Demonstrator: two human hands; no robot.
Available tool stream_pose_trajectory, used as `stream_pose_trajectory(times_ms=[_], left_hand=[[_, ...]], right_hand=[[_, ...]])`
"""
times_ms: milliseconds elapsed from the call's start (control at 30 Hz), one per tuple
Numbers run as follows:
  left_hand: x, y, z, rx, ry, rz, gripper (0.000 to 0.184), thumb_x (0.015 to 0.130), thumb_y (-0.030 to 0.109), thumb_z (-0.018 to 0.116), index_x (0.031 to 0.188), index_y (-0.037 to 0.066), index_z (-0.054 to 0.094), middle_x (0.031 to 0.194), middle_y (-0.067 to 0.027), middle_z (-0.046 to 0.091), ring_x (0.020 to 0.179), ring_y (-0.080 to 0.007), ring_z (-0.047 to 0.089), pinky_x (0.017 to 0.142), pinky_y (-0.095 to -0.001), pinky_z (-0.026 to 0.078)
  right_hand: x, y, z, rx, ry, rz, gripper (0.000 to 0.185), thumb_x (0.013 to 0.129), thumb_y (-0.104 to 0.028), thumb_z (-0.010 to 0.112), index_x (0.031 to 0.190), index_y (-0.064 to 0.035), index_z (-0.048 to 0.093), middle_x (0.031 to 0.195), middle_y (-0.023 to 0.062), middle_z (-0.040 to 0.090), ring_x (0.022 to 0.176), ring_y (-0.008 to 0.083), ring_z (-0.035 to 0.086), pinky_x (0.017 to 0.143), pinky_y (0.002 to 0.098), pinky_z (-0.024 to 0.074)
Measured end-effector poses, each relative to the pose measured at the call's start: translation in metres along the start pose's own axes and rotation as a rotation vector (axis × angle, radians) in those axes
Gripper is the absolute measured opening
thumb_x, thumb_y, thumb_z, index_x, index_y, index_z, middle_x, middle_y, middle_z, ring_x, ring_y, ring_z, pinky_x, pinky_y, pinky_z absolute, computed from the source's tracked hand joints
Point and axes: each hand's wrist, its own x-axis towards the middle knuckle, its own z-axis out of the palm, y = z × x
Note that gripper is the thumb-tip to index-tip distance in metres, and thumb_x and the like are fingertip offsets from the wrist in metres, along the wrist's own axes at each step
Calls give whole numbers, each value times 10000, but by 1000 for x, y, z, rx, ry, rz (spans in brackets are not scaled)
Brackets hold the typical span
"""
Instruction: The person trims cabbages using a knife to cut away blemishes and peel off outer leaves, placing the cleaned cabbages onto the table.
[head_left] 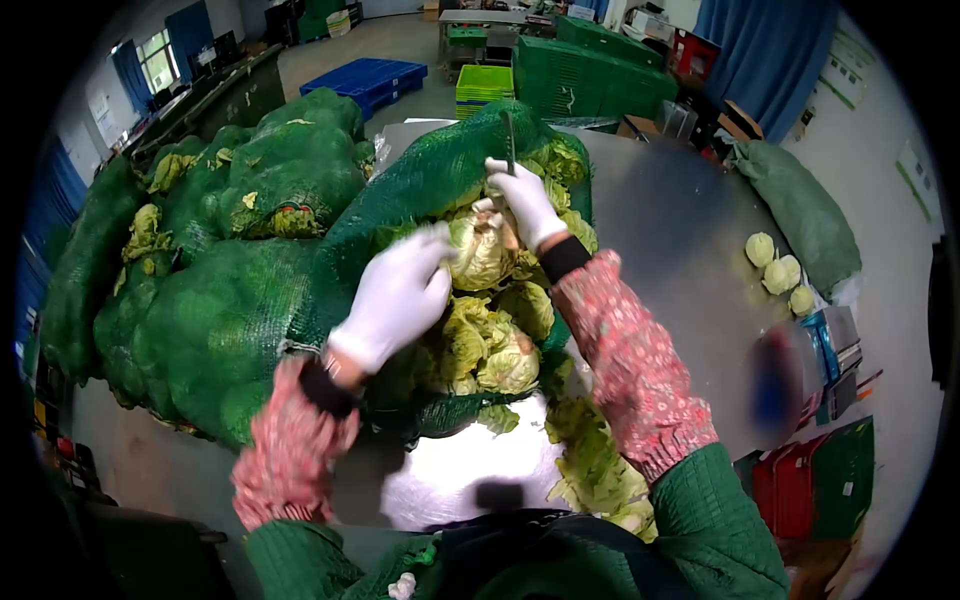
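A green mesh bag (pixel 410 190) lies open in front of me with several leafy cabbages in it. My right hand (pixel 528 205), in a white glove, is closed on a knife (pixel 509 140) whose dark blade points up and away. Just below that hand is a pale cabbage (pixel 480 255) with its cut stem end showing. My left hand (pixel 395 298), also gloved in white, is at the left side of this cabbage. Its thumb stands apart from the fingers, which are slightly blurred. Another cabbage (pixel 512 362) sits lower in the bag's mouth.
Full green mesh bags (pixel 220 310) are piled on the left. Loose leaves (pixel 595 455) lie near my body. Trimmed cabbages (pixel 775 268) rest at the metal table's (pixel 665 240) right edge, beside a green sack (pixel 800 205). Green crates (pixel 590 85) and a blue pallet (pixel 365 82) stand behind.
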Motion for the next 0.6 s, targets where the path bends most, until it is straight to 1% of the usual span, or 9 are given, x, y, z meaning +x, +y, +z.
stream_pose_trajectory(times_ms=[67, 133, 200, 233, 267, 400, 433, 533, 600], left_hand=[[24, -46, 34, 116, -361, -536, 218, 889, 113, 501, 979, -17, 652, 949, -193, 684, 855, -336, 654, 782, -404, 523], [55, -79, 33, 787, -553, -270, 265, 933, 205, 484, 984, -11, 629, 984, -218, 668, 867, -399, 623, 804, -438, 508], [80, -107, 25, 198, -224, -222, 304, 968, 224, 451, 998, -19, 631, 1002, -211, 674, 867, -379, 629, 791, -427, 513], [88, -115, 26, 312, -415, -374, 361, 1006, 230, 401, 1126, -12, 640, 1147, -155, 677, 1002, -293, 630, 886, -372, 495], [92, -119, 28, 314, -420, -372, 361, 1006, 230, 401, 1126, -12, 640, 1147, -155, 677, 1002, -293, 630, 886, -372, 495], [82, -176, 61, -545, -446, -790, 487, 1033, 270, 425, 1472, 59, 428, 1492, -74, 457, 1341, -190, 423, 1127, -297, 314], [80, -148, 53, -845, -277, -813, 491, 1038, 278, 434, 1477, 59, 417, 1496, -66, 450, 1349, -185, 413, 1131, -302, 309], [92, -57, 27, -857, -256, -897, 498, 1047, 286, 458, 1482, 48, 410, 1490, -52, 454, 1334, -152, 415, 1127, -302, 297], [78, -20, 31, -1057, -109, -716, 487, 1026, 326, 514, 1429, 54, 478, 1456, -78, 467, 1331, -148, 400, 1114, -296, 298]], right_hand=[[23, -4, 7, -78, 79, 36, 468, 931, -89, 514, 1396, -61, 470, 949, 81, 583, 660, 214, 662, 474, 309, 489], [48, 7, -1, 14, 78, 12, 470, 946, -146, 535, 1395, -89, 408, 905, 89, 546, 553, 233, 624, 445, 327, 476], [58, 13, -6, 73, 29, 23, 322, 957, -195, 551, 1248, -97, 451, 910, 89, 524, 549, 234, 616, 437, 329, 465], [61, 14, -7, 48, 35, 23, 254, 961, -237, 566, 1126, -83, 451, 923, 81, 503, 570, 227, 618, 441, 329, 468], [64, 15, -5, 63, 82, 61, 326, 970, -322, 579, 1123, -58, 463, 917, 67, 495, 572, 207, 595, 449, 319, 465], [50, 13, -2, 125, 47, 208, 542, 939, -542, 598, 1144, -43, 543, 895, 56, 560, 589, 163, 537, 499, 280, 466], [48, 15, -9, 139, 36, 187, 530, 944, -538, 591, 1142, -48, 551, 885, 46, 572, 584, 154, 529, 500, 277, 466], [9, 8, -22, 233, 1, 41, 426, 982, -500, 548, 1101, -93, 586, 857, 11, 612, 577, 95, 534, 480, 255, 473], [-38, 8, -32, 223, 74, -66, 461, 975, -486, 569, 1142, -56, 567, 1007, 29, 610, 674, 128, 620, 470, 293, 501]])
